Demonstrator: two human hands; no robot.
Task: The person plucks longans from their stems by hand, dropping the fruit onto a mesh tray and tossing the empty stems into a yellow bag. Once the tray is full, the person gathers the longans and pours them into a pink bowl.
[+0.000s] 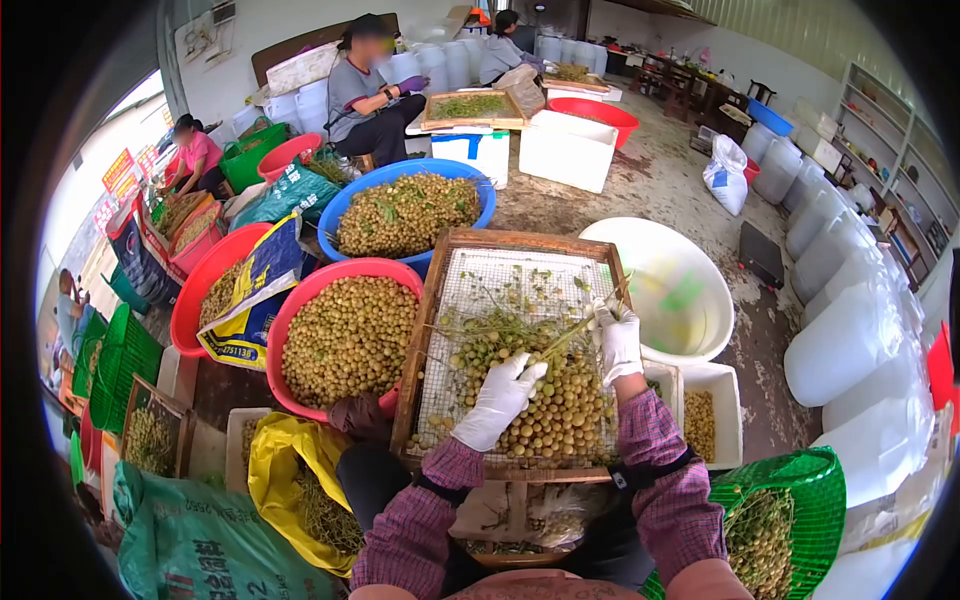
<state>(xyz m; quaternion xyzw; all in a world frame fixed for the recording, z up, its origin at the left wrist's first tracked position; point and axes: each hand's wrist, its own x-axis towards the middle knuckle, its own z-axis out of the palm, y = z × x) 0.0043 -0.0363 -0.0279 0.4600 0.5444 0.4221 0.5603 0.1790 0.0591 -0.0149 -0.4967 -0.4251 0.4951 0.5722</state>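
Closed the white-gloved right hand [620, 342] tightly round the far end of a bunch of thin green twigs [562, 340], above the wooden-framed wire-mesh tray [425, 330]. Laid the white-gloved left hand [498, 400] on the heap of small round yellow-green fruits [565, 415] at the tray's near side, fingers [528, 372] bent narrow at the bunch's near end; grip there unclear. Just left of the tray: round red plastic basin [300, 300].

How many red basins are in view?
4 basins: one holding fruit beside the tray, one left of it, one by the person in pink, one far back. Others may be hidden.
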